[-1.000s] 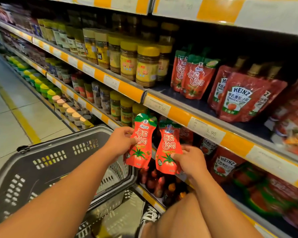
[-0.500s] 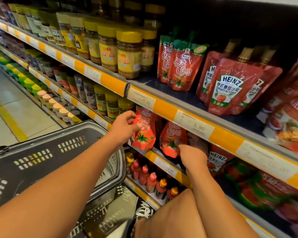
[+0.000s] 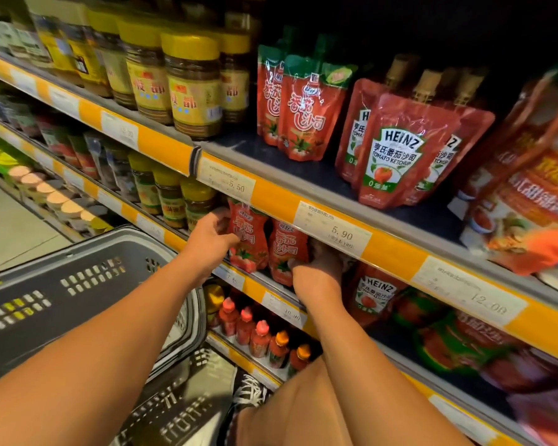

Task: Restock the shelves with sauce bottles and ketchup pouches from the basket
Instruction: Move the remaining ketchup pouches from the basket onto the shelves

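Observation:
Two red ketchup pouches with green tops stand upright on the second shelf, under the orange price rail (image 3: 329, 217). My left hand (image 3: 211, 235) grips the left pouch (image 3: 248, 239) by its left edge. My right hand (image 3: 319, 268) holds the right pouch (image 3: 287, 252) at its lower right side, fingers reaching behind it into the shelf. The grey basket (image 3: 78, 284) sits at lower left; its inside is hidden from here.
The shelf above carries yellow-lidded jars (image 3: 190, 88), matching pouches (image 3: 306, 107) and Heinz pouches (image 3: 397, 149). A Heinz pouch (image 3: 374, 291) stands right of my right hand. Small sauce bottles (image 3: 261, 336) line the lower shelf. My knee and shoe are at the bottom.
Both hands have moved the two pouches from the air in front of the shelves up and in onto the second shelf, under the price rail. The view has moved closer.

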### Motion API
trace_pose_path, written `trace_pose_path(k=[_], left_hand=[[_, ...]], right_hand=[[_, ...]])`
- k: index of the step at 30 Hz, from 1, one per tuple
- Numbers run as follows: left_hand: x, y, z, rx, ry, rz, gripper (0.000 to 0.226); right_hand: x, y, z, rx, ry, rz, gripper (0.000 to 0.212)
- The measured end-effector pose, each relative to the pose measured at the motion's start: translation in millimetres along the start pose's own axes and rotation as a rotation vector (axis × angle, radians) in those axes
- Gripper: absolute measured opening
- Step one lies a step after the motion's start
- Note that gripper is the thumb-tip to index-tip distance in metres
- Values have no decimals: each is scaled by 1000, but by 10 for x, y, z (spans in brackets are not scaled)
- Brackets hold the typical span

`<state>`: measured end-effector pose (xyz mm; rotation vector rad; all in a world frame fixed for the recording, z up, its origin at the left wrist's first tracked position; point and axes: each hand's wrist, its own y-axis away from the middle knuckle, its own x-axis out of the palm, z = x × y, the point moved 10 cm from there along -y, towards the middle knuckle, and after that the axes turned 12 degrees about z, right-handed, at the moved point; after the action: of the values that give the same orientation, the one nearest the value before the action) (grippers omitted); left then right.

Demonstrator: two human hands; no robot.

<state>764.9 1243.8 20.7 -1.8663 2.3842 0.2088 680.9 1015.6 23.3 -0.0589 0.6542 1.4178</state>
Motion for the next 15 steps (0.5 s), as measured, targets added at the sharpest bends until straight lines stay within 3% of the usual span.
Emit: trace_pose_path(k=[9,15], left_hand=[[60,105,38,-40,-349,-3,42],[103,165,116,-36,-359,-13,42]], right_hand=[[-11,-63,54,31,318,-69,42],[-39,26,148,-23,460,-160,42]])
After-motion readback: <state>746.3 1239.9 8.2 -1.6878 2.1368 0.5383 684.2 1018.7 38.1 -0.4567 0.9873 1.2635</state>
